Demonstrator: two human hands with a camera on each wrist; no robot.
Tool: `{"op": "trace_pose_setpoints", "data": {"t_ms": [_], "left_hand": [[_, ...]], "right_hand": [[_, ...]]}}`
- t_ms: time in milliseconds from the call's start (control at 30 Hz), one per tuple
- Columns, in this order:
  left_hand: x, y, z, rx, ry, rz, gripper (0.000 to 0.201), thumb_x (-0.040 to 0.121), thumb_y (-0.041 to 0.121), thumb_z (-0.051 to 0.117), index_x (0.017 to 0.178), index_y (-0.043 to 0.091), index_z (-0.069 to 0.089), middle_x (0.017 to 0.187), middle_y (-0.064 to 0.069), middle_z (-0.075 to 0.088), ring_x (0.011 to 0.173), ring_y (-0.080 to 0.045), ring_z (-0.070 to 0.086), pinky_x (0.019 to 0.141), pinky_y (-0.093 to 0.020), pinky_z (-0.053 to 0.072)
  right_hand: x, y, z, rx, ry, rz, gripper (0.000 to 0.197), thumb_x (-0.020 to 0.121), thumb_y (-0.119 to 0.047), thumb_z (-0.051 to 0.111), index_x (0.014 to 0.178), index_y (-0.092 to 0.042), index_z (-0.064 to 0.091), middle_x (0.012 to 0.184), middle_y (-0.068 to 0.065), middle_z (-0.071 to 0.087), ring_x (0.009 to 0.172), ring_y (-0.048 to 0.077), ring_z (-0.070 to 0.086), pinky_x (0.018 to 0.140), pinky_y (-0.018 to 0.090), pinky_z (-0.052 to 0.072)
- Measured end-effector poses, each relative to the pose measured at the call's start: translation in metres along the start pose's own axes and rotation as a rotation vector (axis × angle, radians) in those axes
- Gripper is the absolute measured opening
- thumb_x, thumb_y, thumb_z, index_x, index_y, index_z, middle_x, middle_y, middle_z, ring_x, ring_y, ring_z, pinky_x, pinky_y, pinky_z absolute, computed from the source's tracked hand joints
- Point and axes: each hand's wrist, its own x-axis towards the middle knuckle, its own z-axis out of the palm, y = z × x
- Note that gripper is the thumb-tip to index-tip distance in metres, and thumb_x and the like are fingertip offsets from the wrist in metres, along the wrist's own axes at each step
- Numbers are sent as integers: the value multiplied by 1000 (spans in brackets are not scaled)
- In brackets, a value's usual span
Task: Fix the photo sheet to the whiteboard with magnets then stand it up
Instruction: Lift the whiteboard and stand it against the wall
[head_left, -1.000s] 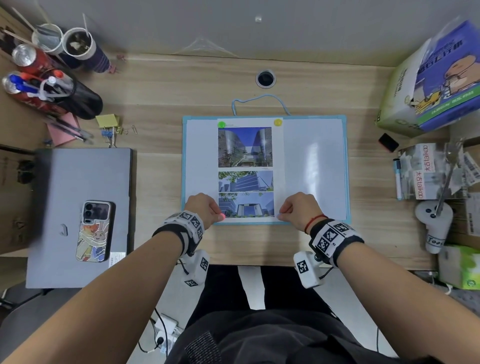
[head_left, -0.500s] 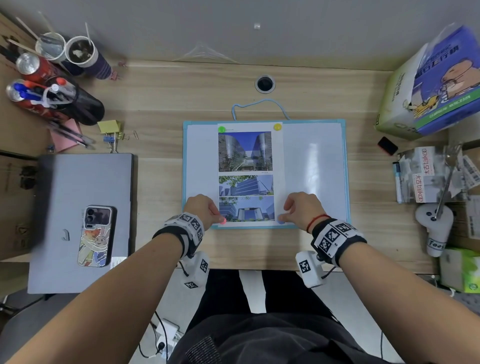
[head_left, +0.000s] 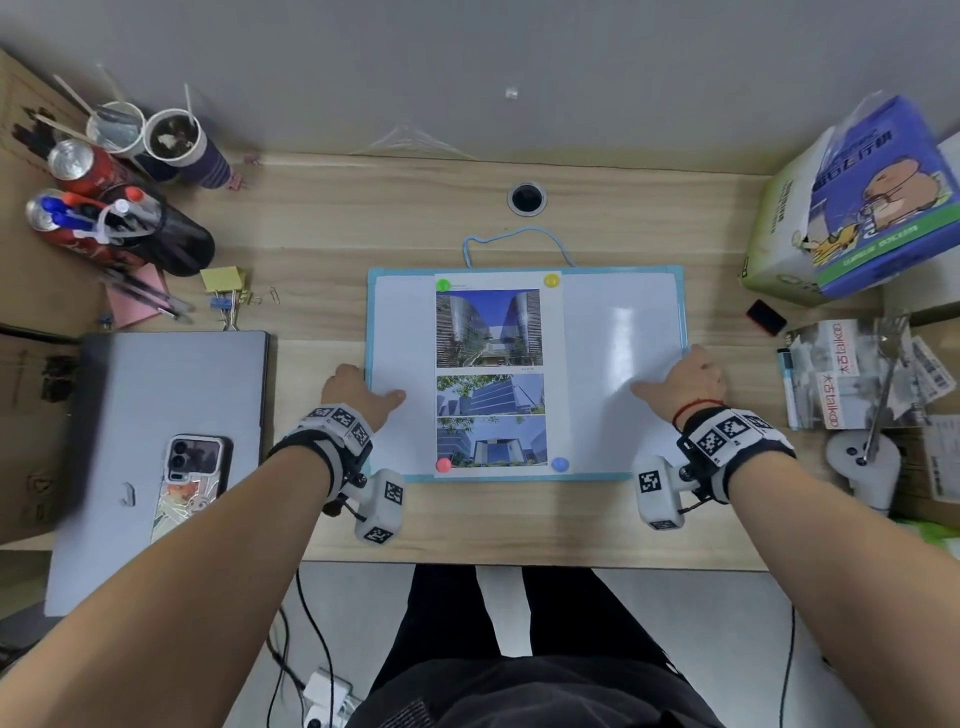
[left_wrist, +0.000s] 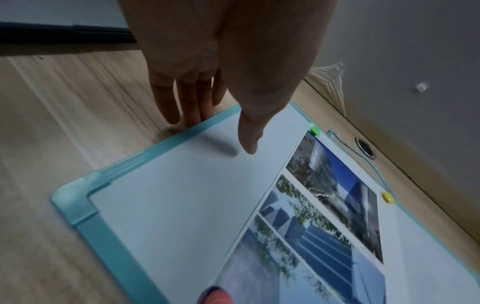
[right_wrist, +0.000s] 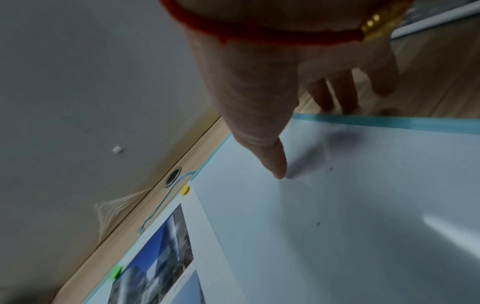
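Note:
The blue-framed whiteboard (head_left: 618, 364) lies flat on the wooden desk. The photo sheet (head_left: 491, 374) sits on its middle, with a magnet on each corner: green magnet (head_left: 443, 285), yellow magnet (head_left: 551, 280), red magnet (head_left: 443, 464), blue magnet (head_left: 559, 463). My left hand (head_left: 358, 389) is at the board's left edge, thumb over the white surface, straight fingers (left_wrist: 192, 111) pointing down onto the desk just outside the frame. My right hand (head_left: 680, 379) mirrors it at the right edge, thumb tip (right_wrist: 279, 170) touching the board, fingers beyond the frame.
A closed laptop (head_left: 156, 395) with a phone (head_left: 189, 483) on it lies to the left; cans, cups and a pen pot stand at the back left. A tissue box (head_left: 852, 208), a black eraser (head_left: 766, 317) and packets crowd the right. The board's hanging cord (head_left: 519, 239) points at the wall.
Both hands left the sheet's bottom corners and moved outward and up to the board's left and right edges. The red and blue magnets now show at those corners.

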Motion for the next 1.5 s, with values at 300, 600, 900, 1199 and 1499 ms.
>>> {"op": "trace_pose_setpoints", "data": {"t_ms": [300,600,900,1199,1499], "left_hand": [[19,9,-5,6,-103,-114,92,65,63,73,126,-2,50,123,-18,60,106,-34,62,80,-36,53],[31,12,-15,-101,-188,-190,132,44,80,72,141,0,31,136,-16,50,117,-37,56,98,-44,47],[35,31,-44,-4,-67,-81,122,50,86,55,143,9,33,138,-20,46,113,-41,55,93,-49,50],[48,102,-112,-132,109,42,116,49,86,59,133,8,44,129,-19,52,110,-38,55,88,-39,45],[52,165,-140,-278,225,136,95,76,50,72,142,-2,26,144,-20,24,123,-36,47,103,-38,37]], "right_hand": [[15,4,-4,-6,-81,51,95,73,-38,78,141,1,24,143,25,31,131,39,37,100,46,41],[18,0,-8,-75,-64,22,96,68,-33,83,138,3,27,139,27,37,132,39,35,103,47,40],[27,-15,-27,100,-19,-55,97,66,-31,85,141,-7,28,141,22,34,125,40,43,101,46,41],[46,-70,-87,375,160,-186,81,64,-19,85,129,-6,40,129,19,56,117,37,55,100,42,45],[75,-120,-126,589,240,-253,62,74,-12,76,126,-6,44,125,15,60,114,31,58,91,30,42]]}}
